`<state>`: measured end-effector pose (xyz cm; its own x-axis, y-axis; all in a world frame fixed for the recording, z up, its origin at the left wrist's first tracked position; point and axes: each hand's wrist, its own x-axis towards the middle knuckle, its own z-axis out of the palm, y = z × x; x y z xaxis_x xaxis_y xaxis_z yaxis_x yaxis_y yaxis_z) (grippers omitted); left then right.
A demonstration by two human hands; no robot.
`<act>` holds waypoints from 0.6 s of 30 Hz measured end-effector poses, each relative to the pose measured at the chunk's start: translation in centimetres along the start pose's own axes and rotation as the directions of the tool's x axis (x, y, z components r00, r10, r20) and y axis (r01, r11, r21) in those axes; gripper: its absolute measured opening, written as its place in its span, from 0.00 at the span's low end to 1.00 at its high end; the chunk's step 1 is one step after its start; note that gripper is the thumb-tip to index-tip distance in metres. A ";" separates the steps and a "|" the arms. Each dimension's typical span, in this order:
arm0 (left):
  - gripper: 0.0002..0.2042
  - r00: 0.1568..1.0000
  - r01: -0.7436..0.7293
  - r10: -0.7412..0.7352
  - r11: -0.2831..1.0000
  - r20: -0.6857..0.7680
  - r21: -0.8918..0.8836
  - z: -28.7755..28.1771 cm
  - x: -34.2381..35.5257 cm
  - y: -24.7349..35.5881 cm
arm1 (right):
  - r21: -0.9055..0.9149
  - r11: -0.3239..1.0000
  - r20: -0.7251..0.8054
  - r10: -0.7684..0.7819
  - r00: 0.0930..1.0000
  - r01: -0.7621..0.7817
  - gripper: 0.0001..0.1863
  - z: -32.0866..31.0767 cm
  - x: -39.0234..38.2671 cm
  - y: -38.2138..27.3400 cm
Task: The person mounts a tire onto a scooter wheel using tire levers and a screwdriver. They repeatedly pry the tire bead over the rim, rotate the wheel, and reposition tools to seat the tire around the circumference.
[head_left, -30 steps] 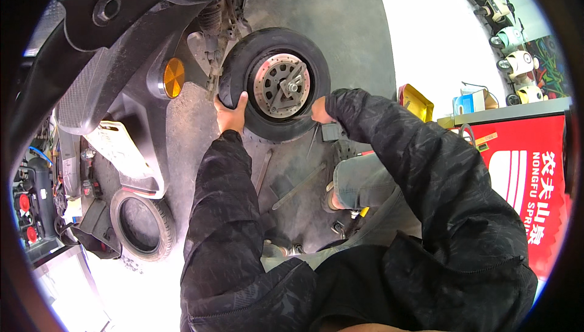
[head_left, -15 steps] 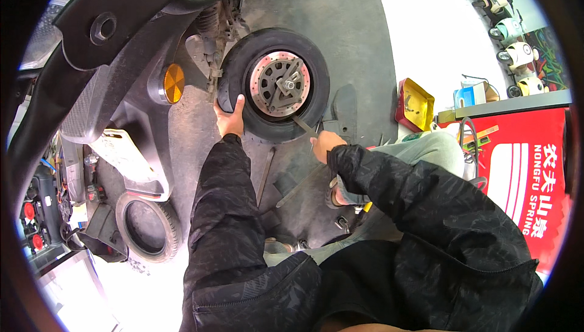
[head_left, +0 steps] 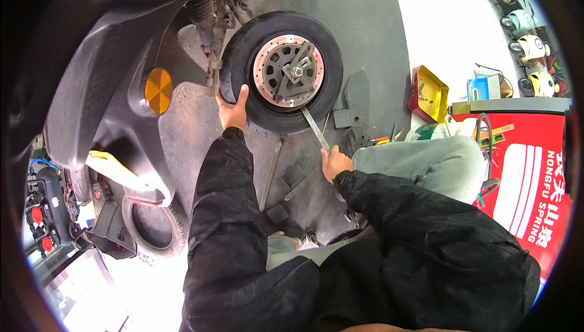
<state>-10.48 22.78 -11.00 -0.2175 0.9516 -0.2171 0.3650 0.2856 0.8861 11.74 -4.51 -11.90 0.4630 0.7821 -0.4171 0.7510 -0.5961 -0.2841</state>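
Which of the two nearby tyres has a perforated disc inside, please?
The tyre that the left hand touches: the perforated disc sits within it, whereas the other tyre, lower left, is hollow.

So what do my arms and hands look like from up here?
Your left sleeve and right sleeve are black, long and loosely creased, reaching the wrists, with what looks like a faint mottled pattern. Your left hand and right hand are ungloved.

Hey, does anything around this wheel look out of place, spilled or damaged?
Nothing looks clearly spilled or damaged. Slightly untidy, though: two long, flat, grey metal-looking bars lie loose at differing angles on the grey floor, on the person's side of the round black rubber-tyred wheel, a possible trip hazard.
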 end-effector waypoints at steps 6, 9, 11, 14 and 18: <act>0.57 1.000 -0.026 0.026 0.998 0.003 -0.065 0.4 0.2 -0.9 | 0.080 0.992 -0.047 -0.091 0.995 0.095 0.23 5.3 2.3 2.5; 0.58 0.999 -0.003 0.004 0.999 0.031 -0.044 -0.4 -0.6 0.0 | 0.115 0.978 -0.073 -0.167 0.983 0.174 0.21 5.9 3.1 3.0; 0.59 0.985 0.121 -0.134 0.985 0.107 0.123 -1.2 -0.9 1.1 | 0.127 0.982 -0.017 -0.138 0.990 0.139 0.21 5.4 3.0 2.9; 0.62 0.936 0.254 -0.324 0.892 0.136 0.374 -1.8 -1.0 3.2 | 0.113 0.979 -0.059 -0.163 0.985 0.169 0.20 3.8 2.1 2.5; 0.48 0.838 -0.049 -0.375 0.672 0.397 0.739 -3.2 -3.5 5.7 | 0.130 0.949 -0.243 -0.250 0.937 0.287 0.15 1.5 0.6 1.7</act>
<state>-10.51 20.74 -3.90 0.0398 0.7351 -0.6768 0.9251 0.2289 0.3030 12.59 -5.34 -13.94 0.3606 0.9261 -0.1105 0.7841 -0.3652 -0.5018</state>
